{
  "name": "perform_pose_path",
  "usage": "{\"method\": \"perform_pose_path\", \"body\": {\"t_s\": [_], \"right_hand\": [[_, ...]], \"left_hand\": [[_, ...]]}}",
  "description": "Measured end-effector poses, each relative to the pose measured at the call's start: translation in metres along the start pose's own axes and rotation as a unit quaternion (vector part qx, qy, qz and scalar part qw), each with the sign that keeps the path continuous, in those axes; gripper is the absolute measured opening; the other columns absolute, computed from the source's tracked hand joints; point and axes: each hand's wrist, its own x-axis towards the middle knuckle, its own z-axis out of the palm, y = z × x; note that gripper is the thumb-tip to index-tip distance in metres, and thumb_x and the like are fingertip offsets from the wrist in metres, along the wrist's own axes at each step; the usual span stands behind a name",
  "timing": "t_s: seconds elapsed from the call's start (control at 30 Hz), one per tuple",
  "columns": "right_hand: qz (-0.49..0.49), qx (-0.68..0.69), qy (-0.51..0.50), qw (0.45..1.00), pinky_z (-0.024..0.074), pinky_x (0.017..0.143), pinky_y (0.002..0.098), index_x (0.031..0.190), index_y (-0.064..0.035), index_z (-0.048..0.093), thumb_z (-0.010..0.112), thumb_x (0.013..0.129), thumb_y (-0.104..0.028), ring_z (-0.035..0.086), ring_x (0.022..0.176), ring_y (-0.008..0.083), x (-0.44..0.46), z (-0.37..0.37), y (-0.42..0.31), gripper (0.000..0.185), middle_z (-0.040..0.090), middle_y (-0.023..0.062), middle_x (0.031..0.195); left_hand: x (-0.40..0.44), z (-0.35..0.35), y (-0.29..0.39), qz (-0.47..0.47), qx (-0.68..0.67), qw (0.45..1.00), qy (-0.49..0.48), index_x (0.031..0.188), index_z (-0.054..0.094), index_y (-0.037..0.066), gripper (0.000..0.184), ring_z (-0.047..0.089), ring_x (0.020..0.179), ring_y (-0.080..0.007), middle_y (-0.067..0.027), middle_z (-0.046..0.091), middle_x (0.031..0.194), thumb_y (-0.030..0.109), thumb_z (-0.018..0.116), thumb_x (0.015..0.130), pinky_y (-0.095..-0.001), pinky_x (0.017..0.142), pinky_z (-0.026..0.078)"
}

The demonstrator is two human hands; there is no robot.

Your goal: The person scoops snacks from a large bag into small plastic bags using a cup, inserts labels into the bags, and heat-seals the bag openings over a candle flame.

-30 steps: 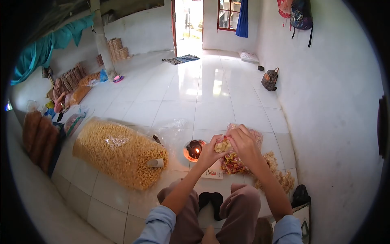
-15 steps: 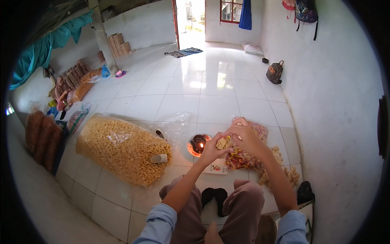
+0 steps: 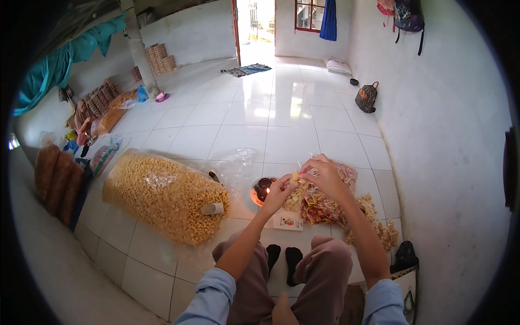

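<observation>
Between my hands hangs a small transparent bag of yellow snack pieces [image 3: 293,202], its top pinched up. My left hand [image 3: 277,194] grips the bag's upper left side. My right hand [image 3: 324,176] closes its fingers on the top edge from the right. Just left of the bag, a small flame [image 3: 267,190] burns on a round dark and orange dish [image 3: 257,193], partly behind my left hand. Under the bag is a white printed card or box [image 3: 285,222]. A pile of pink and yellow wrapped packets [image 3: 324,205] lies beside my right forearm.
On the left, a large plastic sack of yellow puffed snacks [image 3: 157,189] spills open with a scoop [image 3: 212,208] in it. Filled small bags [image 3: 385,234] lie right. A person [image 3: 82,122] sits far left by stacked goods. A backpack [image 3: 366,97] leans on the right wall.
The snack bag has dropped from being cupped between both hands to hanging below my fingers. Both hands now pinch its top. My feet have moved apart.
</observation>
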Motion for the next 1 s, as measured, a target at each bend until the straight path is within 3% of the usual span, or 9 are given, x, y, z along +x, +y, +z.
{"method": "perform_pose_path", "body": {"t_s": [0.1, 0.23, 0.3, 0.4, 0.43, 0.57, 0.67, 0.83, 1.0], "right_hand": [[0.017, 0.022, 0.032, 0.999, 0.0343, 0.084, 0.0337, 0.087, -0.0088, 0.060, 0.068, 0.070, -0.016, 0.048, 0.089, 0.0206, -0.001, 0.009, 0.005, 0.020, 0.055, 0.0045, 0.093], [0.022, 0.129, 0.150, 0.980, 0.0392, 0.079, 0.0323, 0.103, -0.0086, 0.054, 0.068, 0.072, -0.019, 0.048, 0.092, 0.0184, -0.002, 0.030, 0.007, 0.036, 0.052, 0.0049, 0.100], [0.126, 0.361, 0.074, 0.921, 0.0432, 0.077, 0.0304, 0.116, -0.0057, 0.045, 0.069, 0.073, -0.023, 0.049, 0.094, 0.0174, -0.009, 0.057, 0.027, 0.052, 0.050, 0.0080, 0.105], [0.154, 0.353, -0.027, 0.923, 0.0441, 0.078, 0.0297, 0.118, -0.0016, 0.040, 0.070, 0.072, -0.024, 0.051, 0.095, 0.0173, -0.016, 0.087, 0.028, 0.059, 0.051, 0.0111, 0.107], [0.166, 0.354, -0.046, 0.919, 0.0426, 0.081, 0.0275, 0.117, 0.0008, 0.040, 0.068, 0.075, -0.018, 0.050, 0.099, 0.0154, -0.015, 0.094, 0.025, 0.054, 0.051, 0.0095, 0.109], [0.198, 0.370, -0.056, 0.906, 0.0428, 0.081, 0.0278, 0.116, 0.0002, 0.042, 0.070, 0.073, -0.018, 0.052, 0.095, 0.0148, -0.010, 0.111, 0.017, 0.054, 0.054, 0.0076, 0.103], [0.198, 0.367, -0.051, 0.907, 0.0449, 0.077, 0.0271, 0.110, 0.0017, 0.046, 0.072, 0.070, -0.025, 0.053, 0.093, 0.0150, -0.008, 0.119, 0.015, 0.055, 0.052, 0.0119, 0.105], [0.106, 0.386, 0.030, 0.916, 0.0448, 0.077, 0.0269, 0.107, 0.0019, 0.046, 0.066, 0.077, -0.023, 0.053, 0.091, 0.0150, -0.006, 0.138, 0.019, 0.044, 0.051, 0.0092, 0.100], [0.128, 0.363, 0.108, 0.917, 0.0440, 0.078, 0.0262, 0.111, 0.0003, 0.043, 0.059, 0.083, -0.025, 0.053, 0.090, 0.0158, 0.001, 0.134, 0.011, 0.041, 0.051, 0.0097, 0.102]], "left_hand": [[-0.001, 0.001, 0.003, -0.034, -0.083, 0.996, -0.017, 0.115, 0.046, 0.001, 0.031, 0.052, 0.080, -0.0029, 0.0003, 0.058, 0.092, 0.017, 0.051, 0.088, -0.0174, 0.069, 0.042], [-0.004, -0.007, 0.004, -0.022, -0.065, 0.996, 0.054, 0.116, 0.045, 0.003, 0.031, 0.052, 0.080, -0.0031, 0.0000, 0.057, 0.092, 0.019, 0.048, 0.090, -0.0171, 0.067, 0.043], [-0.005, -0.013, 0.003, -0.021, -0.069, 0.993, 0.090, 0.115, 0.044, 0.003, 0.030, 0.052, 0.080, -0.0030, 0.0002, 0.057, 0.092, 0.020, 0.048, 0.090, -0.0167, 0.067, 0.043], [-0.005, -0.022, 0.000, 0.003, -0.135, 0.986, 0.095, 0.113, 0.044, 0.004, 0.028, 0.051, 0.083, -0.0035, 0.0001, 0.056, 0.090, 0.021, 0.047, 0.090, -0.0178, 0.067, 0.043], [-0.007, -0.023, 0.002, 0.006, -0.132, 0.985, 0.111, 0.111, 0.045, 0.004, 0.026, 0.052, 0.083, -0.0043, -0.0002, 0.055, 0.090, 0.021, 0.047, 0.090, -0.0188, 0.067, 0.044], [-0.013, -0.042, -0.001, -0.005, -0.089, 0.988, 0.123, 0.110, 0.046, 0.004, 0.026, 0.053, 0.083, -0.0064, -0.0017, 0.055, 0.093, 0.020, 0.048, 0.090, -0.0218, 0.070, 0.046], [-0.016, -0.038, 0.023, 0.017, -0.089, 0.986, 0.138, 0.113, 0.047, 0.004, 0.028, 0.053, 0.084, -0.0069, -0.0026, 0.055, 0.094, 0.018, 0.050, 0.089, -0.0213, 0.072, 0.045], [-0.014, -0.047, 0.018, 0.014, -0.102, 0.981, 0.162, 0.113, 0.049, 0.003, 0.029, 0.053, 0.083, -0.0071, -0.0032, 0.055, 0.095, 0.016, 0.052, 0.087, -0.0211, 0.073, 0.044], [-0.013, -0.038, 0.023, 0.027, -0.087, 0.982, 0.167, 0.110, 0.051, 0.002, 0.028, 0.053, 0.084, -0.0072, -0.0030, 0.055, 0.095, 0.015, 0.053, 0.086, -0.0210, 0.073, 0.044]]}}
